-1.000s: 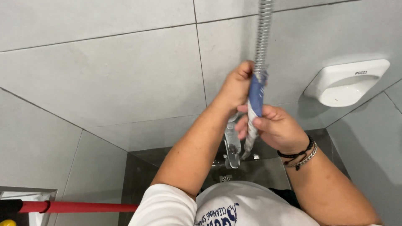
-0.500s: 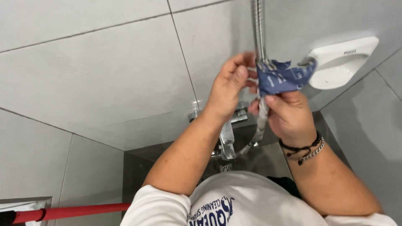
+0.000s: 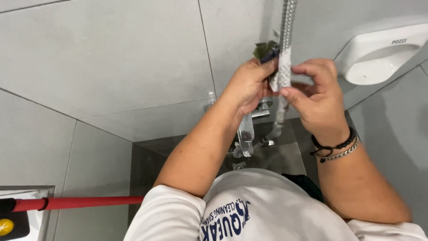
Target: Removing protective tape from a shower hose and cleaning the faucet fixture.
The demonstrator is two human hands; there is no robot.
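Left hand (image 3: 249, 87) and right hand (image 3: 314, 96) both pinch a patterned cleaning cloth (image 3: 280, 71), wrapped around the ribbed metal shower hose (image 3: 287, 22) against the grey tiled wall (image 3: 111, 67). Chrome mixer tap (image 3: 247, 131) sits below the hands. White soap dish (image 3: 383, 53) at right; red handle (image 3: 80, 203) lower left.

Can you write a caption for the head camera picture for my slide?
Both hands, left and right, wrap a cloth around a metal shower hose by a grey tiled wall.

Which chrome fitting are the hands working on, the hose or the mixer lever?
The ribbed shower hose: both hands pinch a cloth around it. The mixer lever hangs untouched below.
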